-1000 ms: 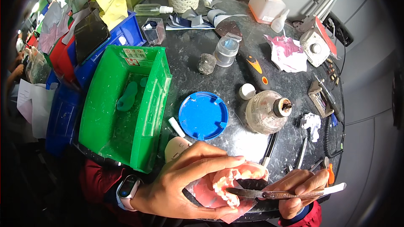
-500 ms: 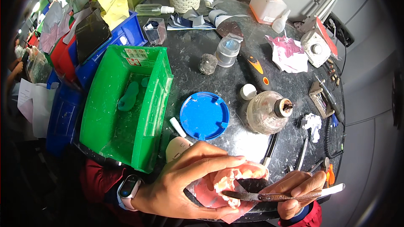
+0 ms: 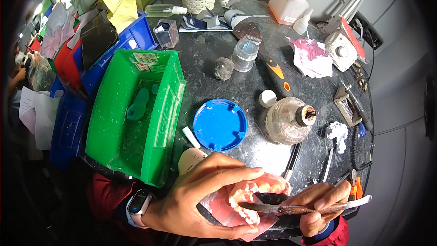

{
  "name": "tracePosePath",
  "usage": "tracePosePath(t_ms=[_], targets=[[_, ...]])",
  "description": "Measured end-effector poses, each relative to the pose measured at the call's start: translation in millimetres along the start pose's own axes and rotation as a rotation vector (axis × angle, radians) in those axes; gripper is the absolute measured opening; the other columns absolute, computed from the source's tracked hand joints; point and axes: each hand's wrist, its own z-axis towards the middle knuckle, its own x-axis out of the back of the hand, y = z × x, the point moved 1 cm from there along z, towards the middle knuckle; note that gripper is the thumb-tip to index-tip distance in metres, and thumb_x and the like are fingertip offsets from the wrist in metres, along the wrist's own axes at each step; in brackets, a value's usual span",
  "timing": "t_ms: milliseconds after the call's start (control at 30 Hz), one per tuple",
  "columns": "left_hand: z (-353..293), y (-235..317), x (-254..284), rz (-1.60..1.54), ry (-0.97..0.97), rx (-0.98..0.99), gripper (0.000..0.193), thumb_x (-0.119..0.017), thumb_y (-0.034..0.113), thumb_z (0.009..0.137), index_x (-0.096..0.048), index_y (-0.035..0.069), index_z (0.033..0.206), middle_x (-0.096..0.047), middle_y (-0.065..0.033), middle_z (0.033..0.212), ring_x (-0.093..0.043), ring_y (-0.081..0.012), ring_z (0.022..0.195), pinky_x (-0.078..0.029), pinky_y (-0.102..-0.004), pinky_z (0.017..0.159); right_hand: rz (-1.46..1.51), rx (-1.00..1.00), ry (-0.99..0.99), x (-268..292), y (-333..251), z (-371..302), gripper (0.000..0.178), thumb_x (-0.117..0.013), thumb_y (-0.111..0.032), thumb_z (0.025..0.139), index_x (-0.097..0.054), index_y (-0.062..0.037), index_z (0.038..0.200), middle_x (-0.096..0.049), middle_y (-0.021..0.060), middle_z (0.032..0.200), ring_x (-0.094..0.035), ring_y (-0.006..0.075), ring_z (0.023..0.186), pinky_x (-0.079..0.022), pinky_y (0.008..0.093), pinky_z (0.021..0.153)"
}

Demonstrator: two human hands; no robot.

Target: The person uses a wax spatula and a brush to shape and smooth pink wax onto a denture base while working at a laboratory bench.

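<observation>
My left hand (image 3: 193, 200) is closed around a horseshoe-shaped dental model (image 3: 268, 183) with a row of teeth and pink gum parts. Fingers lie over its far side, and the thumb is along the near side. Pink wax sheet (image 3: 223, 214) shows under and beside the model. Pinched in my right hand (image 3: 321, 205) is a wax knife (image 3: 293, 209) with a brown handle and metal ends. Its dark blade tip lies at the inner edge of the teeth; whether it touches them I cannot tell.
A green bin (image 3: 159, 127) stands at left, beside a blue round lid (image 3: 220, 125). Beyond my hands are a glass spirit burner (image 3: 287, 123), a clear jar (image 3: 245, 57) and an orange-black handled tool (image 3: 277, 77). Crumpled paper (image 3: 337, 132) and hand tools lie at right.
The wax knife has shifted slightly up and left at the model. My left hand keeps its hold, almost unmoved.
</observation>
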Motion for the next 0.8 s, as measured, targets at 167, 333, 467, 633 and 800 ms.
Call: tracePosePath(t_ms=[167, 333, 467, 633, 800], targets=[[1.3, -1.6, 0.0, 0.029, 0.006, -0.055, 0.067, -0.078, 0.02, 0.059, -0.048, -0.002, 0.114, -0.053, -0.0123, 0.105, -0.053, -0.0225, 0.093, -0.042, -0.0311, 0.08, 0.008, -0.033, -0.037, 3.9, -0.7, -1.1, 0.037, -0.063, -0.022, 0.077, -0.03, -0.0074, 0.085, -0.055, 0.0157, 0.059, -0.06, 0.0268, 0.047, -0.053, 0.032, 0.043], [-0.4, -1.1, -0.8, 0.027, 0.014, -0.042, 0.067, -0.079, 0.021, 0.059, -0.048, -0.002, 0.113, -0.053, -0.0122, 0.106, -0.052, -0.0225, 0.094, -0.042, -0.0314, 0.081, 0.045, -0.045, -0.017, 0.9, -2.0, -0.9, 0.036, -0.063, -0.022, 0.077, -0.031, -0.0075, 0.084, -0.055, 0.0166, 0.061, -0.06, 0.0267, 0.048, -0.053, 0.0312, 0.043], [-2.7, -2.0, -1.9, -0.029, 0.029, 0.002, 0.066, -0.079, 0.021, 0.059, -0.048, -0.002, 0.113, -0.053, -0.0122, 0.106, -0.052, -0.0226, 0.095, -0.042, -0.0313, 0.081, 0.001, -0.056, -0.025, 1.2, -3.0, -0.8, 0.037, -0.063, -0.023, 0.078, -0.031, -0.007, 0.085, -0.054, 0.0156, 0.061, -0.061, 0.0262, 0.049, -0.052, 0.03, 0.043], [0.3, -1.6, 0.7, -0.044, 0.02, -0.052, 0.067, -0.079, 0.021, 0.059, -0.048, -0.002, 0.113, -0.053, -0.0126, 0.106, -0.052, -0.0226, 0.095, -0.042, -0.0315, 0.081, -0.034, -0.013, -0.039, 1.4, -1.8, -1.4, 0.036, -0.061, -0.023, 0.079, -0.03, -0.007, 0.086, -0.053, 0.0141, 0.061, -0.061, 0.0258, 0.049, -0.052, 0.0283, 0.042], [-4.5, -4.0, -6.9, -0.122, 0.071, 0.012, 0.068, -0.079, 0.019, 0.058, -0.047, -0.002, 0.114, -0.053, -0.0125, 0.107, -0.052, -0.0231, 0.095, -0.042, -0.032, 0.082, -0.048, 0.016, -0.055, 3.4, 0.7, -0.7, 0.036, -0.06, -0.022, 0.08, -0.029, -0.0073, 0.086, -0.052, 0.0135, 0.061, -0.06, 0.0255, 0.047, -0.051, 0.0279, 0.04]])
